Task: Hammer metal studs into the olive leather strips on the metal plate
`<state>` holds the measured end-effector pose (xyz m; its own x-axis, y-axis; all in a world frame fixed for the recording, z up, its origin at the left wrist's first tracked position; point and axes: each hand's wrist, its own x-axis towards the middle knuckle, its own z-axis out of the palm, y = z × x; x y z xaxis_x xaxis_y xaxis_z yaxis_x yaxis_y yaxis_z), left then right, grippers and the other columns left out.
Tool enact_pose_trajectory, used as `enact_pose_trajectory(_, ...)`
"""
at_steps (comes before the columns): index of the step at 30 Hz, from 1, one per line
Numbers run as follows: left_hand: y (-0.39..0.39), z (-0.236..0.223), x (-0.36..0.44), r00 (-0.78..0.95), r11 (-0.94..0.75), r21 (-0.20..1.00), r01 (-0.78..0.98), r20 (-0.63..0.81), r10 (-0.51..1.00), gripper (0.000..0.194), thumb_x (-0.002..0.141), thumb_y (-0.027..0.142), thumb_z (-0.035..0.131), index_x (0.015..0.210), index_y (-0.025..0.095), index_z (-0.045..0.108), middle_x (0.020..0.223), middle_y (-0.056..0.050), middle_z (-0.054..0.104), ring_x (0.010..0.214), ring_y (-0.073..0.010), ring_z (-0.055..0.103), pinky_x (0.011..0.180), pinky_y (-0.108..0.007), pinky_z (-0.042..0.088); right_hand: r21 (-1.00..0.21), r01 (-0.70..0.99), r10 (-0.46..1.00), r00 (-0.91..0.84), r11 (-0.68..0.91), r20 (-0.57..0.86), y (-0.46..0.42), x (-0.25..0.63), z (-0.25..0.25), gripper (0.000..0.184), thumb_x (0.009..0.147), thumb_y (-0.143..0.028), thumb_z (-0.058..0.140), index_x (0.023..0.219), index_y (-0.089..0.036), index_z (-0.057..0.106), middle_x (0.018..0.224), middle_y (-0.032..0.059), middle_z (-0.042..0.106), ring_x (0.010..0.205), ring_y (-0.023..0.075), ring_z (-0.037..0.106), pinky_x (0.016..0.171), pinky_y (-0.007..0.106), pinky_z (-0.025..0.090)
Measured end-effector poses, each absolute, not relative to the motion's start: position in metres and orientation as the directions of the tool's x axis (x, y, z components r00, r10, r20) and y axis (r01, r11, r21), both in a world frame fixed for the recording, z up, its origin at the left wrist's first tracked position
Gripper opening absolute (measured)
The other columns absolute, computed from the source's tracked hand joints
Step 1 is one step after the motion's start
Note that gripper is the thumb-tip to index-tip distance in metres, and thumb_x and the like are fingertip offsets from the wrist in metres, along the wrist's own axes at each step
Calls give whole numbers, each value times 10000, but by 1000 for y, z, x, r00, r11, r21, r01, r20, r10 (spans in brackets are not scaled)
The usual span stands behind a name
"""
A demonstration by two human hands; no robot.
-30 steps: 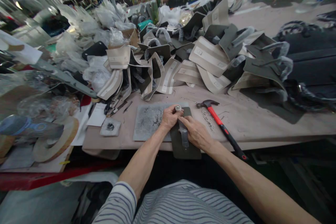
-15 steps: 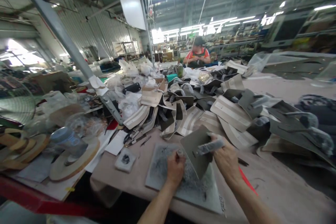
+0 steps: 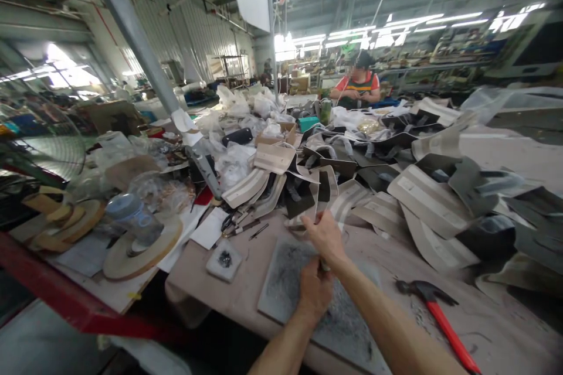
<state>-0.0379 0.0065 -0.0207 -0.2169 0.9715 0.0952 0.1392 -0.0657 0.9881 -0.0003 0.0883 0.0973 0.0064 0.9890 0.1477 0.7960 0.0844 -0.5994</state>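
My left hand (image 3: 314, 292) is a closed fist resting on a scuffed grey metal plate (image 3: 281, 284) at the table's near edge. A small metal tool barely shows at its top, under my right wrist. My right hand (image 3: 326, 235) reaches forward over the left one, fingers stretched out. Its fingertips are at the near edge of a heap of cream and dark grey cut pieces (image 3: 422, 199), and I see nothing in it. A red-handled hammer (image 3: 442, 313) lies to the right of my right forearm.
A small square pad (image 3: 224, 259) with bits of hardware lies left of the plate, with scissors and hand tools (image 3: 240, 224) behind it. Flat tape rolls (image 3: 141, 246) and plastic bags crowd the left side. A slanted steel post (image 3: 145, 53) rises at the left. A person in red (image 3: 358, 85) sits across the table.
My right hand no longer holds the dark grey piece with the strap and has reached to the pile. The view has tilted up and left. My left fist stays on the plate.
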Motion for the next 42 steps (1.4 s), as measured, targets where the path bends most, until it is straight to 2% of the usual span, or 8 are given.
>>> enact_pose_trajectory(6,6,-22,-36,-217,-60,994,94,79,973,122,779,145,615,888,177,659,761,-18,654,712,-183,595,668,-280,460,-614,788,999,-21,46,49,133,0,96,166,829,-244,569,705,-165,647,667,73,653,647,190,617,574,254,397)
enact_pose_trajectory(14,5,-11,-42,-185,-57,988,142,83,979,105,798,201,636,898,172,655,795,-20,686,729,-169,630,699,-256,488,-446,890,869,141,98,474,101,92,153,232,891,-298,479,714,-194,587,693,66,608,667,201,553,635,311,371)
enact_pose_trajectory(17,4,-11,-43,-237,-68,991,116,95,967,147,821,284,652,911,166,656,804,-30,699,733,-173,648,705,-261,511,-224,932,705,-43,283,708,46,142,165,196,908,-281,515,744,-199,583,818,77,657,771,209,601,728,332,440)
enact_pose_trajectory(21,-4,-17,-46,-420,-78,995,58,95,902,235,835,360,673,971,169,653,883,-55,727,832,-190,696,803,-283,546,6,835,620,-413,551,667,-53,166,132,88,876,-133,562,917,-182,622,1219,133,648,1175,300,583,1007,472,440)
enact_pose_trajectory(25,-12,-17,-49,-514,-78,994,71,103,851,258,838,375,689,998,176,654,931,-63,739,877,-194,709,859,-300,553,-139,758,707,-503,637,497,-126,149,61,279,878,-9,414,941,-161,639,1266,129,647,1309,291,511,1138,517,359)
enact_pose_trajectory(29,-8,1,-40,-340,-93,995,41,102,935,246,826,340,699,1004,178,651,920,-62,749,864,-195,719,840,-303,570,-283,721,746,-469,632,472,-151,131,16,384,861,25,327,958,-155,652,1168,115,684,1267,256,549,1189,551,298)
enact_pose_trajectory(38,31,8,21,143,58,974,-220,-26,989,407,749,388,799,1035,165,613,883,-62,750,844,-202,732,858,-358,578,-225,692,695,-533,687,483,-158,126,-10,282,840,-26,415,915,-142,661,1132,134,682,1189,270,592,1196,524,313)
enact_pose_trajectory(42,29,-10,28,221,111,965,-239,-57,974,369,719,375,839,928,155,630,852,-53,750,825,-189,727,858,-335,574,-361,610,700,-517,705,493,-159,136,8,165,910,-109,487,969,-162,632,1075,89,691,1152,227,607,1206,486,297)
